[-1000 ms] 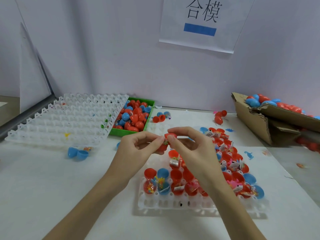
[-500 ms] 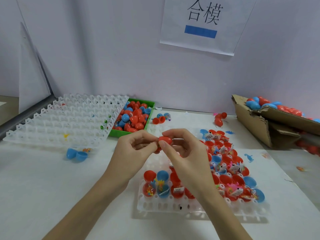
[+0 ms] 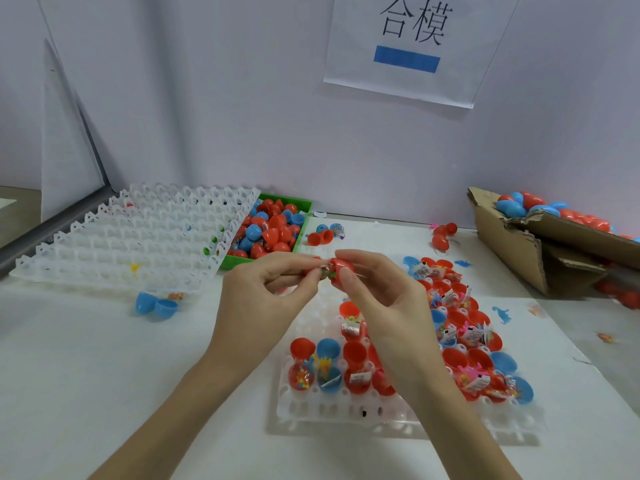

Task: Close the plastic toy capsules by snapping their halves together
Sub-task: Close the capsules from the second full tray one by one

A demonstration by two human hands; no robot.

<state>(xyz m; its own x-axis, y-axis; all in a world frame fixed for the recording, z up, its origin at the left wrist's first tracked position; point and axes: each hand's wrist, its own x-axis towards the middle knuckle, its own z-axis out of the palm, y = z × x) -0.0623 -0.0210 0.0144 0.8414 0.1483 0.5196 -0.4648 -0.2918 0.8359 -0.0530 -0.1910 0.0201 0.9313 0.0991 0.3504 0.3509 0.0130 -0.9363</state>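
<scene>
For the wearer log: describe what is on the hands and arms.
Both forearms are bare, with no sleeves in view. The left hand and right hand wear no gloves, rings, watch or bands. Fingernails are short and unpainted.

Pale lilac wall (image 3: 207, 98), paper sign (image 3: 408, 46) taped on it, white tabletop (image 3: 86, 375), even light

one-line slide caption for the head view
Both hands, left and right, pinch a red capsule above a white tray of open capsules.
</scene>
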